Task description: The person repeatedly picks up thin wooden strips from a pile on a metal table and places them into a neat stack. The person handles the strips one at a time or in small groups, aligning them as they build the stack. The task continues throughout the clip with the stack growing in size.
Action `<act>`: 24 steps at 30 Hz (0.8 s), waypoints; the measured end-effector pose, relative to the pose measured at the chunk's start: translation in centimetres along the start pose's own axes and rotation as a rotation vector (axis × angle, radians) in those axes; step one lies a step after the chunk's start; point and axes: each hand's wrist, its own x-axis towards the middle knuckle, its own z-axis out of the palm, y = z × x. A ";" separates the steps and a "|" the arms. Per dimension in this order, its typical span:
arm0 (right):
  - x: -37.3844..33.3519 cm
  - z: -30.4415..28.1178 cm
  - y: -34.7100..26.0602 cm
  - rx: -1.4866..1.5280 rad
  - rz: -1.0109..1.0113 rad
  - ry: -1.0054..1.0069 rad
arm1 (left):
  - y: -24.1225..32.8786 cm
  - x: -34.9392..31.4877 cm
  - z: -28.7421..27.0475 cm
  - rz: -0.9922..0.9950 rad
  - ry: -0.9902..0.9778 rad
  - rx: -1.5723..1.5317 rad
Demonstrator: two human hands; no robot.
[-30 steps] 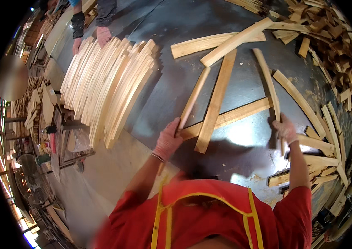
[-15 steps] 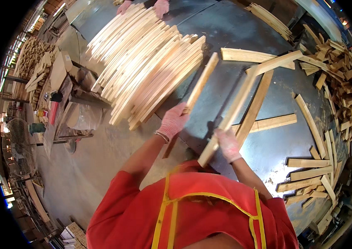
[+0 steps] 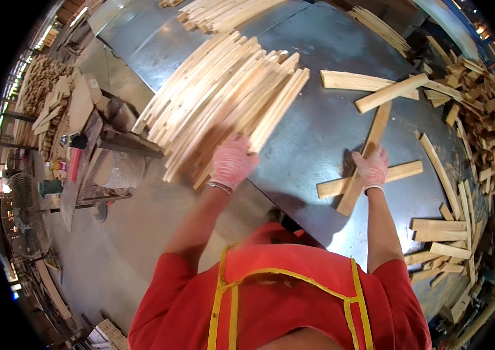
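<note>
My left hand [image 3: 233,161], in a pale pink glove, rests on the near ends of a big fanned stack of long wooden slats [image 3: 224,99] at the edge of a grey metal table [image 3: 312,140]. Whether it still grips a slat I cannot tell. My right hand [image 3: 370,167], also gloved, closes around a long wooden slat [image 3: 365,157] that lies crossed over a shorter flat piece [image 3: 399,172] on the table. Two more slats [image 3: 376,87] lie crossed farther back.
A heap of short wood offcuts [image 3: 487,116] fills the table's right side, with several loose boards [image 3: 440,233] near my right elbow. Another slat bundle [image 3: 224,11] lies at the far end. Left of the table stand a low bench with tools [image 3: 84,146], a fan [image 3: 23,192] and concrete floor [image 3: 125,245].
My left hand carried a slat left to the big stack and now rests on its ends. My right hand shifted along the long slat on the table. The view swung left.
</note>
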 end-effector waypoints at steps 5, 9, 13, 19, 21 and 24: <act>-0.1 1.7 -0.9 0.679 0.350 -0.231 | -9.4 2.1 -3.5 0.022 0.287 0.389; -5.3 2.2 -5.2 1.579 0.619 -0.296 | -12.3 2.7 -3.5 -0.113 0.072 0.239; -11.9 5.2 -11.5 1.653 0.550 -0.648 | -7.2 3.0 -2.4 0.105 0.273 0.364; -7.8 5.8 -18.9 1.227 0.290 -1.352 | 1.1 1.6 4.9 0.143 -0.216 -0.040; -0.8 6.9 -17.1 0.767 -0.587 -1.335 | 0.9 1.7 6.3 0.082 -0.194 0.059; 12.6 10.2 -12.0 0.652 -0.865 -0.431 | -0.9 2.6 8.2 0.105 -0.081 0.126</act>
